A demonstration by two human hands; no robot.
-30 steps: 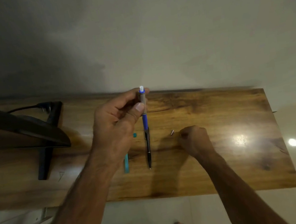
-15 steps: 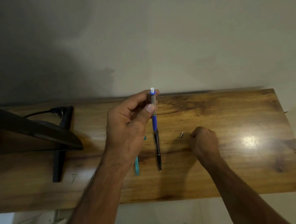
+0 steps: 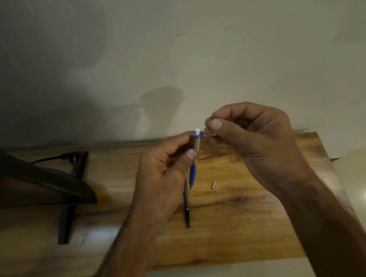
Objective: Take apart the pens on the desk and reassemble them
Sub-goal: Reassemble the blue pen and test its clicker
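ballpoint pen [image 3: 193, 173] is standing at frame centre, my left hand [image 3: 164, 177] gripping its barrel, my right hand [image 3: 256, 141] pinching a tiny part [image 3: 209, 134] beside its top. i'm judging it light and slick, favouring the rubber grip.

Raised the right hand [image 3: 253, 141] off the desk [image 3: 272, 208] to just right of the pen's [image 3: 193, 172] white top, fingertips pinched together there. Tilted the pen slightly.

Glossy grained wood desk [image 3: 248, 211]; blue plastic pen [image 3: 193, 173].
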